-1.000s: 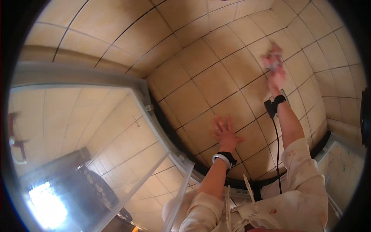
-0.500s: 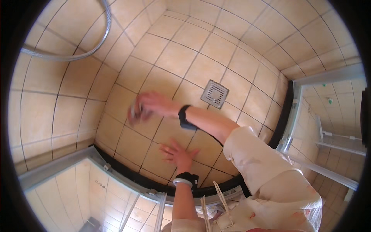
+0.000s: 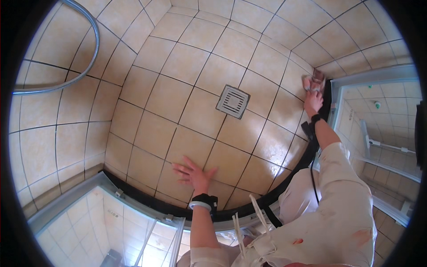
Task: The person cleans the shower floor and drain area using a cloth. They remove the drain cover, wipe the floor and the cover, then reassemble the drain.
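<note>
Two bare hands were in view over one floor of square beige tiles with dark grout lines [image 3: 195, 138].

Left hand [image 3: 192, 174]: open, fingers and thumb spread wide, resting on the floor near its black curved rim [image 3: 144, 194]. It held nothing.

Right hand [image 3: 314, 101]: fingers bent over one crumpled reddish-brown and whitish cloth [image 3: 315, 81], gripping it. The exact curl of each finger was too small to read.

Cloth position: far right corner of the floor, where the beige tiled wall [image 3: 351, 44] met the right end of the black rim. Cloth appearance: bunched in uneven folds, reddish-brown with paler patches; weave not resolved.

Counts: one square metal drain grate with slots [image 3: 233, 102], set in the floor between the hands and well apart from both; one silver flexible hose [image 3: 95, 44] curving along the left wall; two clear glass panels in pale frames, one at lower left [image 3: 89, 222], one at right [image 3: 378, 102]; two black wristbands, one per arm; one pale ring-shaped bracelet [image 3: 200, 205], left wrist; one thin black cable [image 3: 312, 178] below the right wrist. Bright wet-looking glare showed on the floor's right side.
</note>
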A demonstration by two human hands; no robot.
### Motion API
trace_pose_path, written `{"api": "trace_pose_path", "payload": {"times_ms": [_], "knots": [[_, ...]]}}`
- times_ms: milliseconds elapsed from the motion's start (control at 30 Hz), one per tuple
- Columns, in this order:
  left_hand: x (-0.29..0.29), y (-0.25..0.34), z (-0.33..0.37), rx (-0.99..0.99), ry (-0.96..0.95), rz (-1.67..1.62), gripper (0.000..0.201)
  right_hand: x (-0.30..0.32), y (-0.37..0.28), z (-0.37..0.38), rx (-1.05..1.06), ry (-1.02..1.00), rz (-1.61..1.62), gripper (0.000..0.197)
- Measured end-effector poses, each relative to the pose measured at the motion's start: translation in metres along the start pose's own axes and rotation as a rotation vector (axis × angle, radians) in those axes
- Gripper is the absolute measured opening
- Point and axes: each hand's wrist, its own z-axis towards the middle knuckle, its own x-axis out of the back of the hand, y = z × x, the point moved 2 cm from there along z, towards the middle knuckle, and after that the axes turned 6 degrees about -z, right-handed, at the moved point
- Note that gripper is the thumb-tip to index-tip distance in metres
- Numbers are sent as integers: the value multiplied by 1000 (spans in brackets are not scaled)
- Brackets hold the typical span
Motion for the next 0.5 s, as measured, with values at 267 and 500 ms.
{"api": "trace_pose_path", "payload": {"times_ms": [267,500], "knots": [[1,9,2,-37,20,12,134,36,-165,-131,705,37,663,28],[-11,-13,12,-16,48,56,134,152,-142,-286,1675,-273,693,52]]}}
